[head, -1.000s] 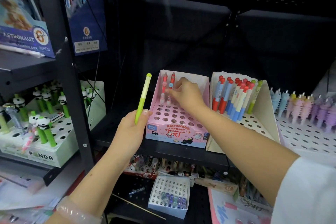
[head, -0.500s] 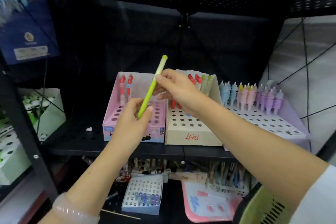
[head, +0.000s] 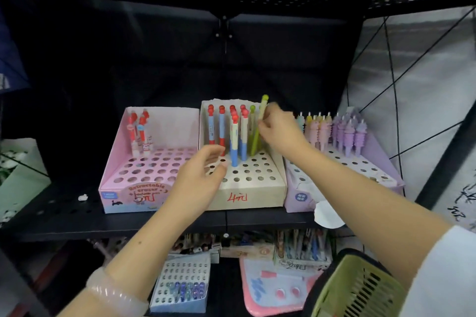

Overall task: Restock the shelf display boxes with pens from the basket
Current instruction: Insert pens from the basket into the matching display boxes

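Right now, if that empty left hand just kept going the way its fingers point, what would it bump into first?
Probably the blue-and-red pens standing in the beige box. The left hand hovers open over the box's holed top, fingers aimed toward them. Depth is hard to judge, so it might graze the holed top first.

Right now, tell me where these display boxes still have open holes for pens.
The pink box is bare except two pens at its back left. The beige box has its front rows open; its back row is crowded where the right hand sets the green pen. The purple box is free in front.
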A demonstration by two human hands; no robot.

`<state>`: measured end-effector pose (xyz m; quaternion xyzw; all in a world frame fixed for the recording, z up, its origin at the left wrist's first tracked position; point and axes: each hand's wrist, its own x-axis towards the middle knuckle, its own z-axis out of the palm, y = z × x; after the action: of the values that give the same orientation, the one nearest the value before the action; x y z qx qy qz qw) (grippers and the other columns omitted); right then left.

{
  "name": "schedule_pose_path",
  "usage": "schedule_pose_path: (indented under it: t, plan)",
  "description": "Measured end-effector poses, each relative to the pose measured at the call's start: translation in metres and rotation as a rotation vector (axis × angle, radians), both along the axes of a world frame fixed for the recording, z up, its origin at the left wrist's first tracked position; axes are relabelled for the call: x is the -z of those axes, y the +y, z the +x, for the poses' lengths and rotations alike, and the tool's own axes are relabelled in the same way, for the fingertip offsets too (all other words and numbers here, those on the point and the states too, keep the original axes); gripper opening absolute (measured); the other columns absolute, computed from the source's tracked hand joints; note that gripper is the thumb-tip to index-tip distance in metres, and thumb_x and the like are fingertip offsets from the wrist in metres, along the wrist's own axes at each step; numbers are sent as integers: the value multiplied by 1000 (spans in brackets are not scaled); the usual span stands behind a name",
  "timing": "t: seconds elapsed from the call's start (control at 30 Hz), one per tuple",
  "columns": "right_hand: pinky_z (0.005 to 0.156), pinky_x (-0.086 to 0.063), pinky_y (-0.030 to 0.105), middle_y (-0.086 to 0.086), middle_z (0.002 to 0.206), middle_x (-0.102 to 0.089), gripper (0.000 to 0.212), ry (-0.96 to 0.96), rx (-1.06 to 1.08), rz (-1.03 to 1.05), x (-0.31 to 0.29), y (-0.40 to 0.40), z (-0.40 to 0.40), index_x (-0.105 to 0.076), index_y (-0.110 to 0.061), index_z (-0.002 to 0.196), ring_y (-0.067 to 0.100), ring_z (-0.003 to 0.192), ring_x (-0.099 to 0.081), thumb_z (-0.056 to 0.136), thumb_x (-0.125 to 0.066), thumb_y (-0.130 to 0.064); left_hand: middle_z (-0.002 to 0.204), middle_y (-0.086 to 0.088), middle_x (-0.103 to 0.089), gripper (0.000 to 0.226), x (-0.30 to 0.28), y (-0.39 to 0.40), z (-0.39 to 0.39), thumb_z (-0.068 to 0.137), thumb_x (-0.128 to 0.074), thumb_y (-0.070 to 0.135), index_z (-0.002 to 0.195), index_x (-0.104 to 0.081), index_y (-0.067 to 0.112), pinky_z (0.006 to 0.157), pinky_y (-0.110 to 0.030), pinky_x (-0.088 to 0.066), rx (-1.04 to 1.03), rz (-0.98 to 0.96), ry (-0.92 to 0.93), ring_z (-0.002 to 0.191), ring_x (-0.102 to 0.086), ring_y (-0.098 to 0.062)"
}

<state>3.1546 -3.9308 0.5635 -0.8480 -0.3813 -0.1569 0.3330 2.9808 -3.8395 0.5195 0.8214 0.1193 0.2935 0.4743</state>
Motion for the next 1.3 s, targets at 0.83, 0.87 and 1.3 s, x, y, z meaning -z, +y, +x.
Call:
schedule_pose_path:
  t: [0.83,0.87,1.3]
  plan:
    - [71,-47,31,11,84,-68,20,581,47,-622,223,-257,-64,-63,2,98,23,82,-65,92,-49,-10,105,18,-50,25,148,-175,-2,97,-44,18,118,-57,22,76,-3,-34,507,253,298,101,-46,3]
    - [74,-47,36,19,91,-66,22,624,63,-708,247,-264,-61,-60,6,100,32,91,-63,93,-48,-11,108,18,-48,27,154,-175,-3,97,-43,19,121,-56,22,76,-8,-33,511,295,328,102,-44,3]
    - [107,-30,42,14,141,-35,57,473,353,-1049,367,-264,-65,-30,-8,140,31,131,-32,94,-52,-33,103,18,-57,21,166,-176,-6,95,-48,15,108,-63,20,81,5,-27,491,227,274,95,-42,28]
